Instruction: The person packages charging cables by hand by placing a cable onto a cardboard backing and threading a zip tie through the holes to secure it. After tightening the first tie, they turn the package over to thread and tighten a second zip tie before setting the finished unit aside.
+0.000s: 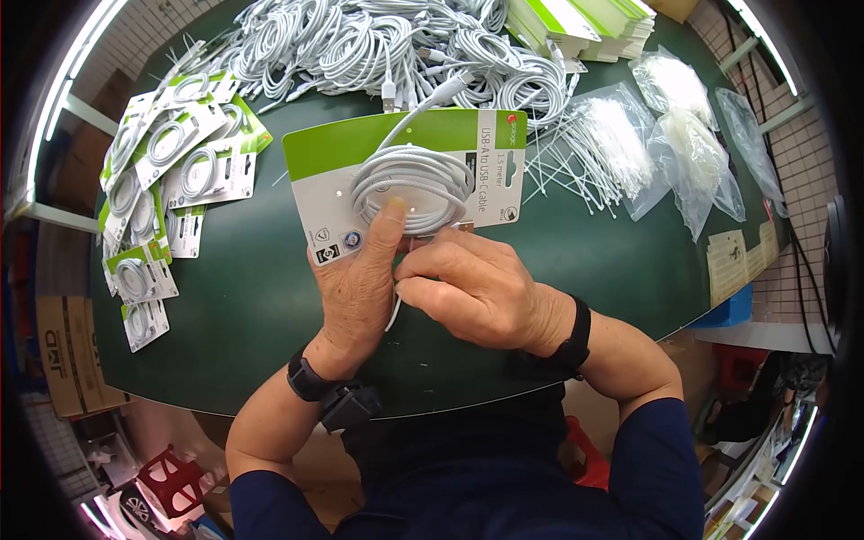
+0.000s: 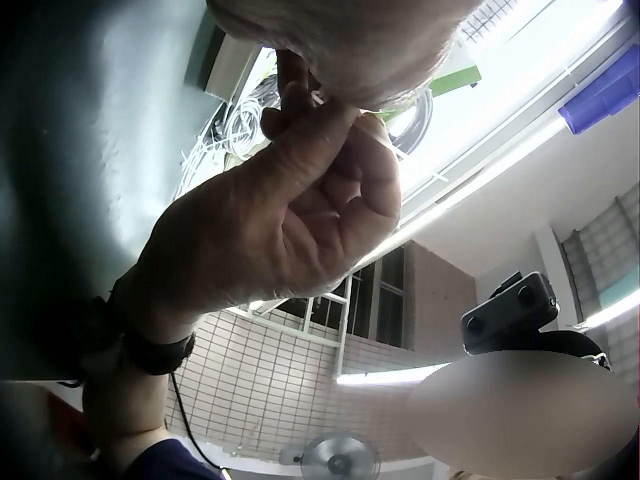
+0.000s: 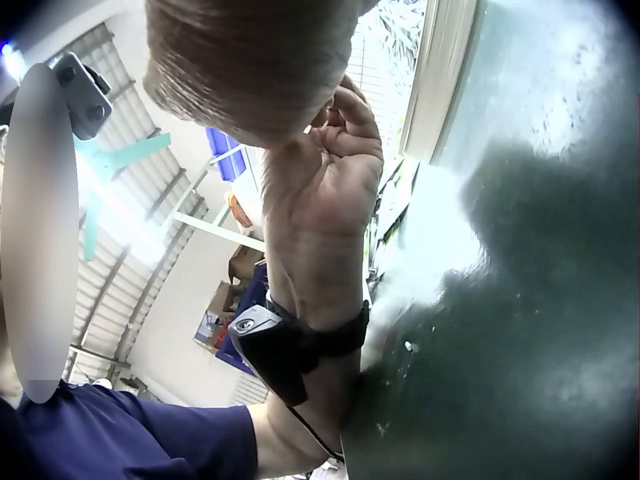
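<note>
In the head view my left hand (image 1: 358, 283) holds a green and white cable card (image 1: 315, 193) from its lower edge, thumb across the front. A coiled white USB cable (image 1: 409, 171) lies against the card under that thumb, one plug sticking up past the top edge. My right hand (image 1: 486, 288) is at the card's lower edge, thumb and forefinger pinching a thin white cable tie (image 1: 392, 317) whose end hangs below. The fingertips are largely hidden in both wrist views, where the left hand (image 3: 330, 190) and right hand (image 2: 270, 220) meet closely.
A big heap of coiled cables (image 1: 360, 49) covers the table's far side. Carded cables (image 1: 166, 144) pile up at left, and blank cards (image 1: 585, 27) are stacked at far right. Loose white cable ties (image 1: 585, 166) and plastic bags (image 1: 693, 148) lie at right on the green table (image 1: 594, 261).
</note>
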Demonstrator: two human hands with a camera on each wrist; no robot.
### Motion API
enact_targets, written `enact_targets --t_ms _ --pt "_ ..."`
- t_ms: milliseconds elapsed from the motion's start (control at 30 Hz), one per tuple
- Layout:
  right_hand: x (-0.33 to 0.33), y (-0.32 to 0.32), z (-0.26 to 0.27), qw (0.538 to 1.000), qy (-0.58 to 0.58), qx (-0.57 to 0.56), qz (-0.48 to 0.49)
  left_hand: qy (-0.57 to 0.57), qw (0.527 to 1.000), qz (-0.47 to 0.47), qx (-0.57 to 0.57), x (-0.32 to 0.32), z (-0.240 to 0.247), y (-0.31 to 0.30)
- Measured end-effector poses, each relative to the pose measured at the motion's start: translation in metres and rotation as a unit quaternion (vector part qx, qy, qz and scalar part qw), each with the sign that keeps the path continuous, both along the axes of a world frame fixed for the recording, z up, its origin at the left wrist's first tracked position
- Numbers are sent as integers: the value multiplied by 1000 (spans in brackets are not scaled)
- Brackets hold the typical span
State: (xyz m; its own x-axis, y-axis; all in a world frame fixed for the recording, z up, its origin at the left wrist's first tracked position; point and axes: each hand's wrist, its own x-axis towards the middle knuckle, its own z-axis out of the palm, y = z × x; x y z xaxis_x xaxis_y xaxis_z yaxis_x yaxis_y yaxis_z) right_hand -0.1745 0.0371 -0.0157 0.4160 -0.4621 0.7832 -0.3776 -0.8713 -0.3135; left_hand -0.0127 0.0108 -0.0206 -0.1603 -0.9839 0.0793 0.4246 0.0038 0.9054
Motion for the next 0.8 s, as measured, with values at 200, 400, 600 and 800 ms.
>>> enact_targets --t_ms 200,400,600,800 --pt "-1 -5 -3 997 -70 21 -27 -21 999 37 -17 -3 -7 4" --pt "-11 -12 0 976 -129 123 -122 9 999 36 -8 -11 -2 8" --pt "-13 -20 3 990 -70 -4 -124 15 999 37 -6 -10 -3 6" --pt "-17 -24 12 982 29 -100 -159 16 999 38 14 -11 0 4"
